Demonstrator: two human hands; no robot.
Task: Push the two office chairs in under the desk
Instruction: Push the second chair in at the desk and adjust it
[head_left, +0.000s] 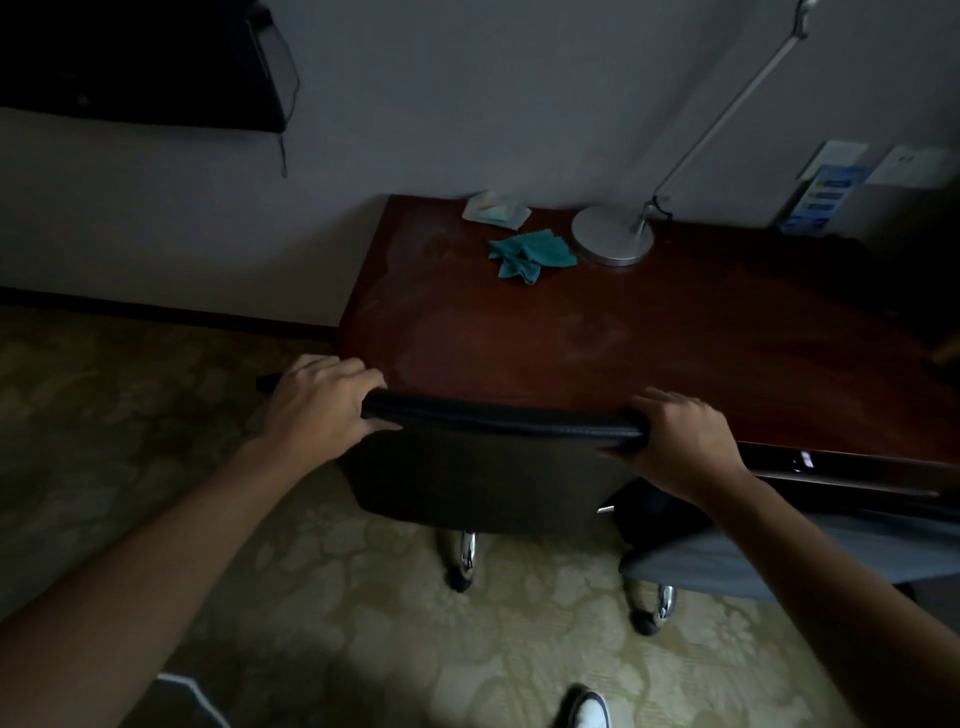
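A black office chair (483, 473) stands at the front edge of the dark red wooden desk (597, 343), its backrest facing me. My left hand (322, 400) grips the top left corner of the backrest. My right hand (685, 441) grips the top right corner. The seat is hidden under the desk top. Two chrome legs with castors (465, 561) show on the carpet below the backrest. To the right, a grey-blue shape (737, 561) partly under the desk may be a second chair; I cannot tell.
On the desk lie a teal cloth (530, 254), a pale packet (493, 210) and a silver lamp base (613, 234), with leaflets (826, 192) at the back right. A dark screen (140, 62) hangs on the wall. My shoe (587, 712) stands on patterned carpet.
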